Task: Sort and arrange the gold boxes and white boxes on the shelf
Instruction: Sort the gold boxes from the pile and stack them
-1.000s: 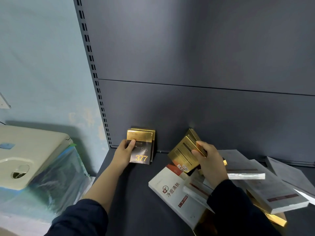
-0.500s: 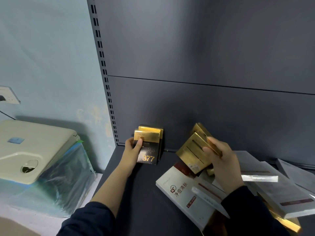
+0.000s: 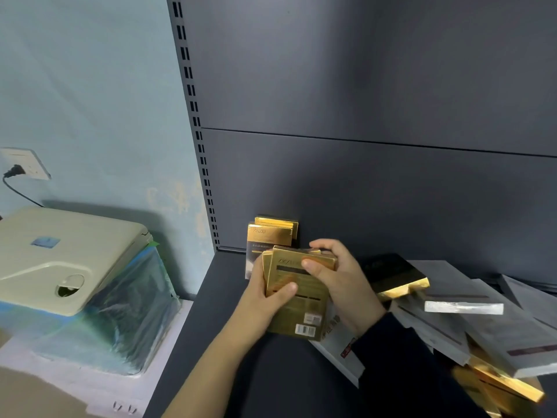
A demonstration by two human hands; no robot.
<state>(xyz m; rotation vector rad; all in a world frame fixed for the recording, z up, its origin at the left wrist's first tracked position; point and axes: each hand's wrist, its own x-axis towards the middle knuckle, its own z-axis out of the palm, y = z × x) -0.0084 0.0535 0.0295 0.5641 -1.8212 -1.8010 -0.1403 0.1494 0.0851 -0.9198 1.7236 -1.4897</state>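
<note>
The held gold boxes (image 3: 298,303) are just in front of the standing gold boxes (image 3: 269,233), in the back left corner of the shelf (image 3: 241,372). A second ago only the right hand (image 3: 343,285) had them. Now the left hand (image 3: 262,300) grips them too, fingers curled round. They look ready to join the gold row. The shelf's side edge is close on the left, and white boxes (image 3: 494,333) crowd the right.

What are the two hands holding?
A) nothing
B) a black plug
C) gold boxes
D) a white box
C: the left hand and the right hand both grip the gold boxes between them, with thumbs pressed on the front face.
</note>
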